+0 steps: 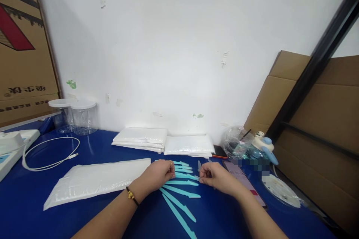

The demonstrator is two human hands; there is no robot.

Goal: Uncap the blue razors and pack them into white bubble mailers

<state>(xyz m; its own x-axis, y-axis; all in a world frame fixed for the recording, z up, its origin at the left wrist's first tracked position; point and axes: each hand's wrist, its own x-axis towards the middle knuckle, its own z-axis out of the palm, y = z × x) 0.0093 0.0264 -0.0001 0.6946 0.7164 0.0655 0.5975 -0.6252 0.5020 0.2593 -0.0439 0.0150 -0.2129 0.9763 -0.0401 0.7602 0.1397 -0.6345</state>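
Several teal eyebrow razors lie fanned out on the blue table, their handle ends converging under my left hand. My left hand is closed, fingers curled round the handle of one eyebrow razor that points right. At that razor's blade end, my right hand is closed in a pinch on a small clear cap, partly hidden by the fingertips. A few more translucent caps lie just behind my right hand.
A white plastic packet lies at left, with stacked packets by the wall. Two clear jars, a white cable and a power strip stand left. At right are a phone, a plastic cup and cardboard.
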